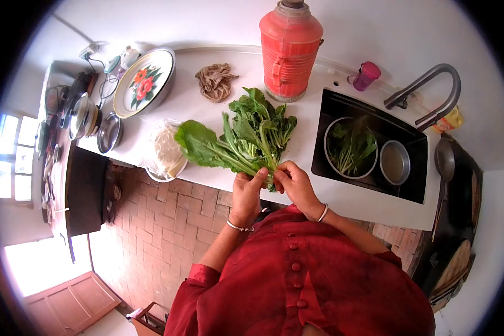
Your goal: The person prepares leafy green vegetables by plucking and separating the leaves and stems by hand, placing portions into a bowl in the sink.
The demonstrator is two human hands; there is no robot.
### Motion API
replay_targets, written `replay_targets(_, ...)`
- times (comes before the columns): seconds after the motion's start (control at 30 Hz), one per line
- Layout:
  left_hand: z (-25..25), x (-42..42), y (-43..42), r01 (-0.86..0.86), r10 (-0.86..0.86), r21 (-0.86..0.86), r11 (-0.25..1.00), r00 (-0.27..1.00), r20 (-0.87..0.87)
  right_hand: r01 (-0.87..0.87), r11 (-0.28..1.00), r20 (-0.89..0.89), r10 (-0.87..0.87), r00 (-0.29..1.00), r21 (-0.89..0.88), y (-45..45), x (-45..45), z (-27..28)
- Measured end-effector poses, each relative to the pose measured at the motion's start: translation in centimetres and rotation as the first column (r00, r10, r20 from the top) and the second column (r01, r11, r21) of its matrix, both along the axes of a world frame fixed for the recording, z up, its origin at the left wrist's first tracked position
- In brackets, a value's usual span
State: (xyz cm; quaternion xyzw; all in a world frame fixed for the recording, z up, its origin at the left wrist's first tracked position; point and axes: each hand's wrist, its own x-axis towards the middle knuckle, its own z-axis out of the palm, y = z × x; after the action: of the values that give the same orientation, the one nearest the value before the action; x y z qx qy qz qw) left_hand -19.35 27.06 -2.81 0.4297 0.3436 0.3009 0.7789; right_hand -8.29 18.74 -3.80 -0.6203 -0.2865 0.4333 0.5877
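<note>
Leafy greens [218, 151] with broad leaves and pale stems reach over the counter's front edge. My left hand [248, 193] is closed around the stem ends, thumb on top. Close beside it, my right hand [297, 186] pinches the same stem ends between thumb and fingers. Just beyond my hands, a pile of more greens [263, 120] lies on the counter; where it parts from the held stems is hard to see. In the sink [417, 190], a round basin [327, 147] holds greens, and a smaller metal bowl [395, 162] stands beside it.
A red thermos flask [290, 53] stands behind the greens, with a crumpled brown cloth [215, 82] left of it. A flowered enamel basin [162, 84] and a plastic-covered bowl [163, 148] are at left. The faucet [455, 84] arches over the sink; a ladle [444, 159] lies right.
</note>
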Motion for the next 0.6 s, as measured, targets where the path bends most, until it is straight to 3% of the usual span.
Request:
replay_targets(0.03,0.3,0.2,-0.3,-0.004,0.014,-0.13,0.991,0.997,0.073,0.001,1.0,0.0,-0.001,1.0,0.001,0.0,-0.1,-0.2)
replay_targets(0.07,0.5,0.3,-0.5,0.001,0.037,-0.259,0.966,0.989,0.142,0.033,0.999,-0.112,-0.029,0.993,0.041,0.0,-0.2,-0.6)
replay_targets(0.1,0.3,0.3,-0.6,0.002,0.036,-0.259,0.966,0.989,0.141,0.07,0.994,-0.223,-0.051,0.974,0.078,0.1,-0.4,-0.7)
replay_targets(0.17,-0.7,0.3,-0.6,0.104,0.002,-0.424,0.9,0.971,0.241,0.079,0.992,-0.261,-0.051,0.964,0.101,-0.2,-0.5,-0.3)
replay_targets(0.27,-0.9,0.2,-0.5,0.134,0.006,-0.54,0.831,0.969,0.248,0.12,0.98,-0.364,-0.056,0.93,0.157,-0.2,-0.7,-0.2)
replay_targets(0.47,-1.7,-0.1,-0.1,0.112,-0.026,-0.655,0.747,0.99,0.14,0.1,0.974,-0.443,0.001,0.897,0.205,-1.0,-0.3,-0.5)
replay_targets(0.6,-2.3,-0.7,0.1,0.239,-0.123,-0.569,0.787,0.964,0.235,0.035,0.975,-0.392,0.054,0.918,0.217,-1.5,-0.1,0.7)
